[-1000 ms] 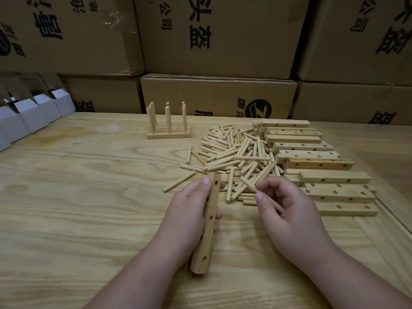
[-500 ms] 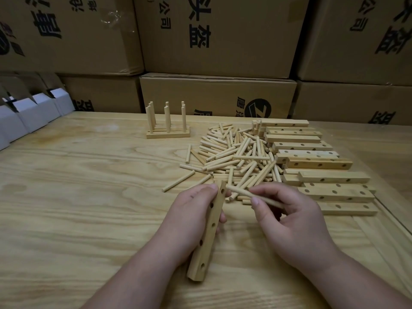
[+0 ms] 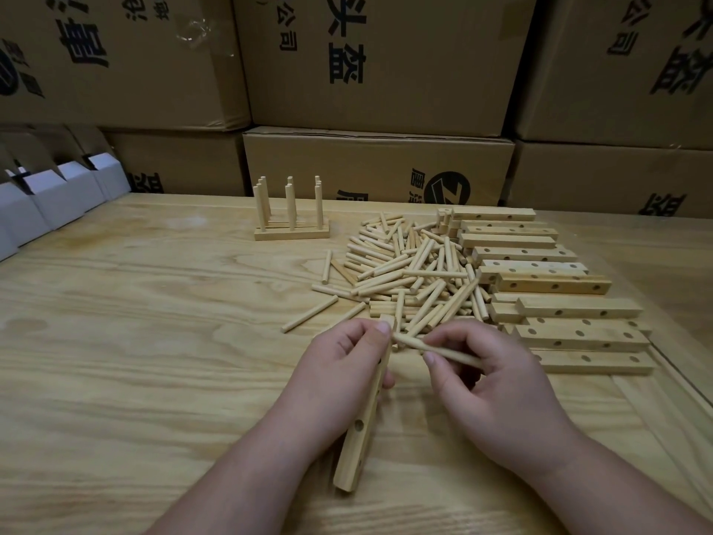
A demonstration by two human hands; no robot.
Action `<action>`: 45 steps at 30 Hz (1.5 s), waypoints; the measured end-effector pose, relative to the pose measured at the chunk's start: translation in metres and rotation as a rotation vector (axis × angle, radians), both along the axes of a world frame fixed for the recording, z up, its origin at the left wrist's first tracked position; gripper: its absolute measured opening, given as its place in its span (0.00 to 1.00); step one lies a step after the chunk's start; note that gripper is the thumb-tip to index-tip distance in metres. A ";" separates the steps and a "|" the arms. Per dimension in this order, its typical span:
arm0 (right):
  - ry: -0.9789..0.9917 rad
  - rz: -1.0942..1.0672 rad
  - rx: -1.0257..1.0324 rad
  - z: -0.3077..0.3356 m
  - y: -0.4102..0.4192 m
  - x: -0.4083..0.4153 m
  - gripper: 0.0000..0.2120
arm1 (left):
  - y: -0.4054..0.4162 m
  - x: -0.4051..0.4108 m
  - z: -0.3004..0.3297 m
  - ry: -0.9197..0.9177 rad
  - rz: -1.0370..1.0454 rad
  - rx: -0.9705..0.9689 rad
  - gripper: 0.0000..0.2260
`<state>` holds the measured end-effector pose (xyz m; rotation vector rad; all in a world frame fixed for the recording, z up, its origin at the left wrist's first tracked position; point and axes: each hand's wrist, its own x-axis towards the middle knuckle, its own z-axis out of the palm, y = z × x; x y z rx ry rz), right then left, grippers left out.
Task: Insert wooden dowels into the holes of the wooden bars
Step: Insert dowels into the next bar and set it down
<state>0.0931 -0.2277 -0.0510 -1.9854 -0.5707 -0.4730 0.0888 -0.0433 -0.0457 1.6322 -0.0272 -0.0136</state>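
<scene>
Two hands work over the table [image 3: 115, 361]. Left hand [image 3: 339, 380] grips a bar [image 3: 357, 449] standing on its end. Right hand [image 3: 490, 384] pinches a dowel [image 3: 436, 348], its tip touching the bar's top. More dowels [image 3: 416, 276] and bars [image 3: 548, 287] lie behind.

Dim, even light, soft shadows, wide-angle bending at edges, corners perhaps slightly blurred

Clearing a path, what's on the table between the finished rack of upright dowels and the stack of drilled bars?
In the head view, the loose dowel pile lies between the rack and the bars.
</scene>
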 end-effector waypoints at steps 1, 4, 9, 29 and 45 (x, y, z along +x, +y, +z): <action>0.008 -0.008 0.000 -0.001 0.000 0.001 0.10 | 0.001 0.000 -0.001 -0.007 -0.014 0.025 0.11; 0.025 -0.023 -0.013 -0.001 -0.001 0.002 0.10 | 0.002 0.001 -0.002 -0.020 -0.040 0.088 0.14; 0.004 -0.026 -0.044 0.001 0.001 -0.002 0.05 | 0.003 0.002 -0.003 -0.059 -0.060 0.150 0.13; 0.018 -0.238 -0.001 0.003 -0.007 0.008 0.03 | 0.006 0.006 -0.004 0.050 0.036 -0.161 0.13; 0.105 -0.385 -0.722 0.001 -0.008 0.015 0.06 | 0.004 0.007 -0.003 0.049 0.067 -0.207 0.12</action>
